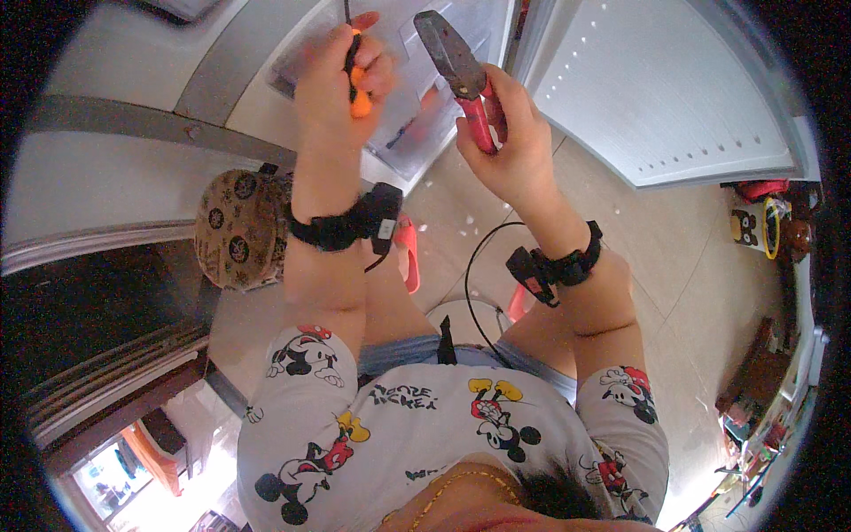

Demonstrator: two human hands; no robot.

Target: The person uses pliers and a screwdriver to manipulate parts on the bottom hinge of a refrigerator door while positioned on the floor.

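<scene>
Left hand [332,84] is gripping an orange-and-black screwdriver [361,100] beside a clear bin [417,133], white chips [471,213] are lying on the floor [683,230], suggesting partial progress, remainder unclear, and right hand [519,155] is grasping raised red-handled pliers [459,75].

A screwdriver [360,106] was in the left hand [324,89]; to its right, pliers [450,60] were in the right hand [519,160]. A stool [238,229] stood left of the left wrist strap [330,234]. Between that strap and the right wrist strap [572,269], a slipper [407,253] was on the floor [674,266]. A panel [665,89] stood right of the pliers.
</scene>
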